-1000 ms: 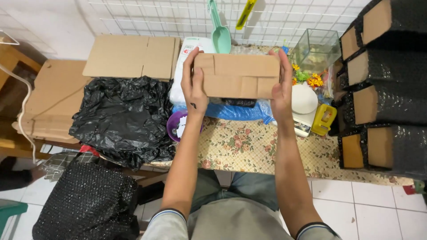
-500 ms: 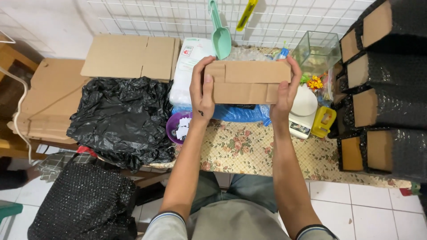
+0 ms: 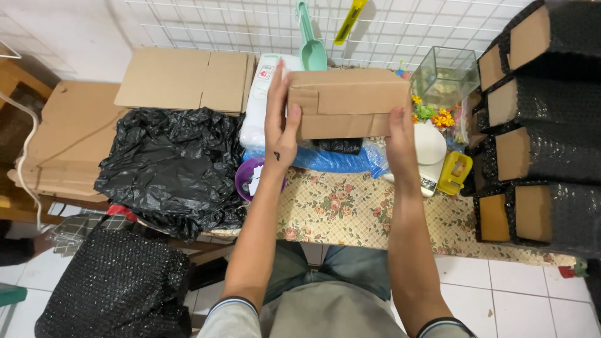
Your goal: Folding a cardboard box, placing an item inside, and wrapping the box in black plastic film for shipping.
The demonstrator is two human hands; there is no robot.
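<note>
1. i see my left hand [image 3: 280, 125] and right hand [image 3: 399, 134] clamped on the ends of a brown cardboard box [image 3: 348, 102].
2. the box sits raised above the floral tablecloth [image 3: 350, 209].
3. black plastic bags [image 3: 172, 169] lie to its left.

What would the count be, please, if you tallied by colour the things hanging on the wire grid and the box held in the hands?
Green: 1, the scoop on the grid.
Yellow: 1, the long tool beside it.
Brown: 1, the cardboard box, gripped by the left hand and right hand.
Total: 3
</note>
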